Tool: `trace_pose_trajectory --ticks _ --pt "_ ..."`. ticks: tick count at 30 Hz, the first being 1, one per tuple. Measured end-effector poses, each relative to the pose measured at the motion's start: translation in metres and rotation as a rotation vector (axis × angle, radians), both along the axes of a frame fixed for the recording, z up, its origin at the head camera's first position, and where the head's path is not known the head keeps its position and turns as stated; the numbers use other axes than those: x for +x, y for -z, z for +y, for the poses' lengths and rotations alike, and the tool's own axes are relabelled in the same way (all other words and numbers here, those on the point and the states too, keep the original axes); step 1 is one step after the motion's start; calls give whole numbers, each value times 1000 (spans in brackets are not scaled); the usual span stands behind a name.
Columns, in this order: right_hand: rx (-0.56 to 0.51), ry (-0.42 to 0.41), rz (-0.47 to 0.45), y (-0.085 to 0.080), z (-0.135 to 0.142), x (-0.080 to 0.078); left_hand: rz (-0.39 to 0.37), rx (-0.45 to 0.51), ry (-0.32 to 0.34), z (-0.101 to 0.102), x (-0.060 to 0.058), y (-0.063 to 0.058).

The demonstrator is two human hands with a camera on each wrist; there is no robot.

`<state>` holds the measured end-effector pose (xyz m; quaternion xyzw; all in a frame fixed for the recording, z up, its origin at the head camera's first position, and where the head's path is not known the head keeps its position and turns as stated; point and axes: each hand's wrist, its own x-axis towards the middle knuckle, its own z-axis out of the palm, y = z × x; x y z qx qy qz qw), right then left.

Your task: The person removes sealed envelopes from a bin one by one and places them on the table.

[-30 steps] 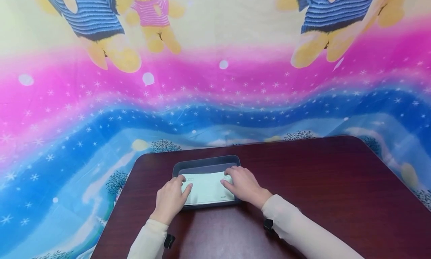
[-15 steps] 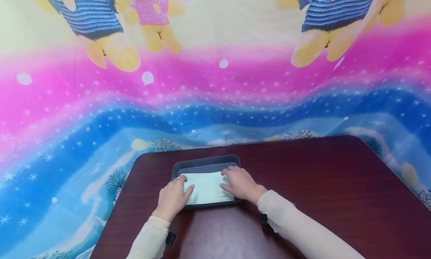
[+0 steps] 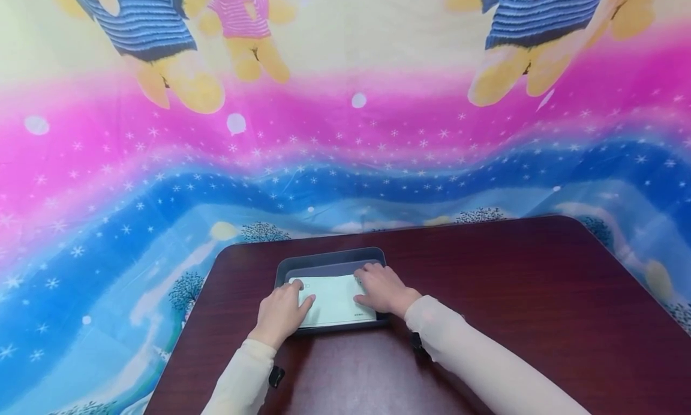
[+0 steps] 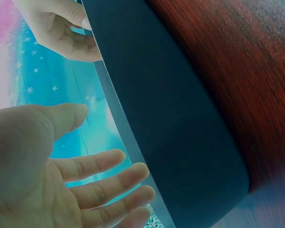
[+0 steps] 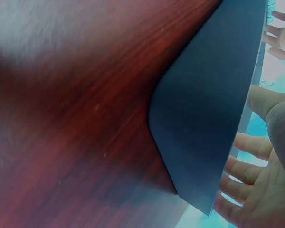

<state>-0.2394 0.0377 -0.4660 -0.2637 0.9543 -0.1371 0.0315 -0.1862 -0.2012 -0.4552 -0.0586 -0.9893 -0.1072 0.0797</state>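
Note:
A pale envelope (image 3: 333, 304) with small printed boxes and a line of print lies flat in a dark grey tray (image 3: 332, 261) on the table. In the head view my left hand (image 3: 279, 310) rests at its left end, and my right hand (image 3: 384, 288) at its right end. Both thumbs lie toward the middle of the paper. Extended fingers (image 4: 102, 192) show in the left wrist view, above the tray's near wall (image 4: 156, 109). The right wrist view likewise has fairly straight fingers (image 5: 244, 168) over the rim. The envelope's ends are covered by the hands.
The tray stands on a dark red-brown wooden table (image 3: 486, 271), near its far left corner. Behind the table hangs a cloth backdrop (image 3: 345, 139) printed with bears and snowflakes. Black straps are visible at both wrists.
My left hand has slid slightly right, covering more of the printed boxes. The right hand and forearm have shifted a little left. Tray and envelope look nearly unmoved.

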Motion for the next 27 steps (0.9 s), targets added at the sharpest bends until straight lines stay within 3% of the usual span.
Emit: trace_pose_trajectory --ticks 8,20,27 --pt "30 -27 -6 1 -3 -5 -16 -2 -4 -1 -4 1" --pt "114 -1 -44 2 -7 -9 -40 -19 1 3 -6 -2" --pt "141 -4 -19 2 -6 -10 -38 -32 9 3 -6 -2"
